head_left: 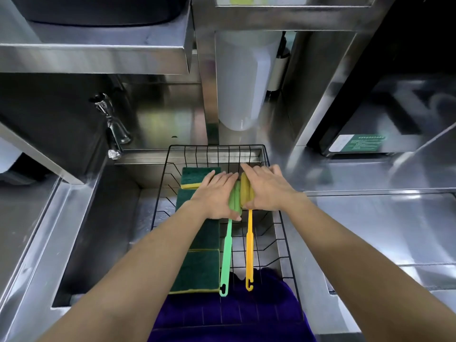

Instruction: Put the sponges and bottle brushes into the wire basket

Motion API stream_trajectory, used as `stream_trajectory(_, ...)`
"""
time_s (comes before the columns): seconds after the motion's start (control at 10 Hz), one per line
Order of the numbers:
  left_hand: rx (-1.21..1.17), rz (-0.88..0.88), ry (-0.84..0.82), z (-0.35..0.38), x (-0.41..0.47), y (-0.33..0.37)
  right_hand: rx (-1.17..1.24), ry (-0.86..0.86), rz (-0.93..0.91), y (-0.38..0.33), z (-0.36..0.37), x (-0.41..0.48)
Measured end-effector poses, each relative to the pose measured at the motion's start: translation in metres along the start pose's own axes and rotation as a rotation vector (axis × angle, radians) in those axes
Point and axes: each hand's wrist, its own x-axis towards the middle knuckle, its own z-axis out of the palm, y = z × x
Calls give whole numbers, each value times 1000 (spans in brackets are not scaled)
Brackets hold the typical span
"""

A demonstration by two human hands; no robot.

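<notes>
A black wire basket [162, 166] sits over the steel sink. Several green-and-yellow sponges lie in a row along its left side, the far sponge [195, 176] at the back and the near sponge [199, 270] at the front. Two bottle brushes lie side by side in the basket, handles toward me: a green brush [227, 255] and a yellow brush [249, 250]. My left hand [217, 193] rests flat on the green brush's sponge head. My right hand [266, 188] rests flat on the yellow brush's head. Both brush heads are mostly hidden under the hands.
A purple cloth [229, 314] hangs at the basket's near end. The sink basin [98, 230] drops away to the left, with a tap [111, 129] above it. A white container [241, 82] stands behind the basket. Steel counter [370, 230] extends right.
</notes>
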Motion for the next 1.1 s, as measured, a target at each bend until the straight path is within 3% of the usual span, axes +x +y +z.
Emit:
stream_trajectory(0.3,240,82,137,0,5,-8,13,-45,-58,5,6,2)
stream_trajectory(0.7,252,-2,168,11,4,-5,-37,-175,-52,5,12,13)
stream_trajectory(1.0,145,-17,172,-4,-13,-4,-137,-197,-51,-2,4,4)
stream_trajectory(1.1,-49,45,358,-28,-26,5,-63,-123,-58,-4,-19,-4)
